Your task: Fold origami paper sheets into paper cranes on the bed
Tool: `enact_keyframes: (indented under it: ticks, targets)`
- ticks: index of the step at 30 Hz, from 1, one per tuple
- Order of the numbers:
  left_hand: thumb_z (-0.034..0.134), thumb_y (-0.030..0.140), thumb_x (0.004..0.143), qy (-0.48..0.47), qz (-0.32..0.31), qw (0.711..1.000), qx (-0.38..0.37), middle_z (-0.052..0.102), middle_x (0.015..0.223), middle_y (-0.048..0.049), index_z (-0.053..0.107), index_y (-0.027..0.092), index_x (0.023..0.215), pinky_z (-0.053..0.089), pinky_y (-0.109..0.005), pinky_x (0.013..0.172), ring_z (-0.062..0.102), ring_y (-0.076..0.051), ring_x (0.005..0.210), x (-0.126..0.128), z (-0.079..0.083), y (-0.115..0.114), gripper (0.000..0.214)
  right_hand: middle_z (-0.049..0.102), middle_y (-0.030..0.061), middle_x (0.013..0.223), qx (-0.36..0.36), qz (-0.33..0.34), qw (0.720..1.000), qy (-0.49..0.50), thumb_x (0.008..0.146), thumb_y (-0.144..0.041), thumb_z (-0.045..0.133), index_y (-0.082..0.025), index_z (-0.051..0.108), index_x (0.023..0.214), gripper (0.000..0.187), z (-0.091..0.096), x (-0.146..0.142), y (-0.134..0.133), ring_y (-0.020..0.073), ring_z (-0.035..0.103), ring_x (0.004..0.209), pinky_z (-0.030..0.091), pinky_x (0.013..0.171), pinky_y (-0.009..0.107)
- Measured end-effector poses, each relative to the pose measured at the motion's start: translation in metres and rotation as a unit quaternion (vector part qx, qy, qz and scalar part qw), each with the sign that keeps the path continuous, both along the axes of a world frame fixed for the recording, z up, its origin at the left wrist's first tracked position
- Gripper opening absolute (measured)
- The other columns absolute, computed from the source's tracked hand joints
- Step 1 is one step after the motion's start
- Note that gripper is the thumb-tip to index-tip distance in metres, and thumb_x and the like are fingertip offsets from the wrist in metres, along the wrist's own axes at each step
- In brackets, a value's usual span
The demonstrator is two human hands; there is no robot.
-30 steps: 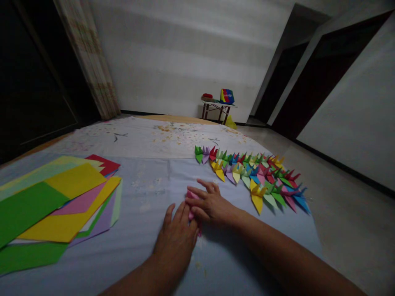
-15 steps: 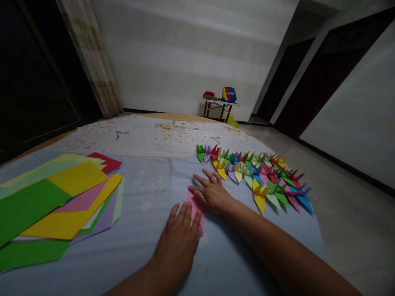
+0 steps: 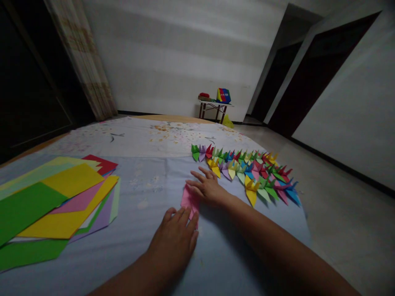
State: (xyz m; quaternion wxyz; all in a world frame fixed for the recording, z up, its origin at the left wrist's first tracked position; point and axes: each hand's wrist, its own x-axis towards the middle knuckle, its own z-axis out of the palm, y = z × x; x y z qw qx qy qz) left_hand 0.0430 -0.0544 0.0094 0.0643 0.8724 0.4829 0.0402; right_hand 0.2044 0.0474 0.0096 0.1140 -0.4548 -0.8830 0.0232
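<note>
A small folded piece of pink paper (image 3: 190, 200) lies on the tablecloth between my two hands. My left hand (image 3: 174, 236) rests at its near end, with slightly bent fingertips on the paper and the thumb side hidden underneath. From the right, my right hand (image 3: 207, 189) touches the far right edge with its fingers spread. Both hands press the paper from above and neither is closed round it. Beyond my right hand stand rows of folded paper cranes, the nearest a yellow crane (image 3: 252, 190).
Loose sheets of coloured paper, among them a green sheet (image 3: 29, 209), overlap on the left. A blue floral tablecloth (image 3: 145, 255) covers the round table. Against the far wall stands a small table (image 3: 216, 105) with a multicoloured bag (image 3: 223, 95) on it.
My left hand has slid back toward the near end of the pink paper, so more of it shows. The right hand stays at its far edge. The whole view has shifted slightly.
</note>
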Motion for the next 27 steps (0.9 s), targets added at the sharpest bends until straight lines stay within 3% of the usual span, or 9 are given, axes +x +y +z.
enact_keyframes:
  ticks: [4,7,9,19,27]
  targets:
    - [0.032,0.015,0.082,-0.089,0.017,0.996,-0.022,0.055,0.124,-0.0106,0.044,0.014,0.126,0.032,-0.041,0.096,0.051,-0.022,0.108,-0.016,0.01,0.015,0.046,0.04,0.0028,0.138,0.023,0.023,0.999,0.027,0.091,-0.037,0.034,-0.032,0.058,0.115,0.034,0.011,0.011,-0.024,0.028,0.019,0.131,0.016,0.101,0.052]
    - [0.033,0.013,0.08,-0.142,0.064,0.987,-0.045,0.057,0.12,-0.0084,0.046,0.016,0.122,0.037,-0.036,0.09,0.052,-0.021,0.103,-0.025,0.006,0.028,0.045,0.04,0.0026,0.137,0.005,0.076,0.997,-0.003,0.089,-0.036,0.038,-0.033,0.06,0.112,0.031,0.012,0.013,-0.043,0.0289,0.018,0.131,0.014,0.101,0.054]
    - [0.033,0.013,0.079,-0.156,0.064,0.984,-0.062,0.06,0.115,-0.0067,0.048,0.018,0.118,0.036,-0.035,0.089,0.053,-0.02,0.102,-0.027,0.003,0.034,0.042,0.036,0.0025,0.139,0.0,0.101,0.995,-0.02,0.089,-0.038,0.039,-0.034,0.058,0.114,0.032,0.01,0.009,-0.052,0.03,0.016,0.132,0.011,0.101,0.056]
    - [0.037,0.011,0.079,-0.086,0.056,0.994,0.048,0.062,0.097,-0.0071,0.057,0.022,0.11,0.029,-0.039,0.086,0.048,-0.023,0.099,-0.019,0.003,0.034,0.038,0.03,0.003,0.143,-0.008,0.124,0.991,-0.049,0.089,-0.04,0.037,-0.034,0.053,0.12,0.035,0.009,0.014,-0.07,0.0298,0.012,0.134,0.004,0.103,0.056]
    - [0.04,0.013,0.078,-0.073,0.046,0.994,0.062,0.064,0.099,-0.0064,0.056,0.021,0.112,0.027,-0.04,0.086,0.046,-0.024,0.102,-0.019,0.003,0.032,0.039,0.031,-0.0025,0.143,-0.028,0.149,0.988,-0.024,0.088,-0.038,0.04,-0.037,0.058,0.113,0.031,0.02,0.028,-0.091,0.0287,0.015,0.133,0.007,0.105,0.053]
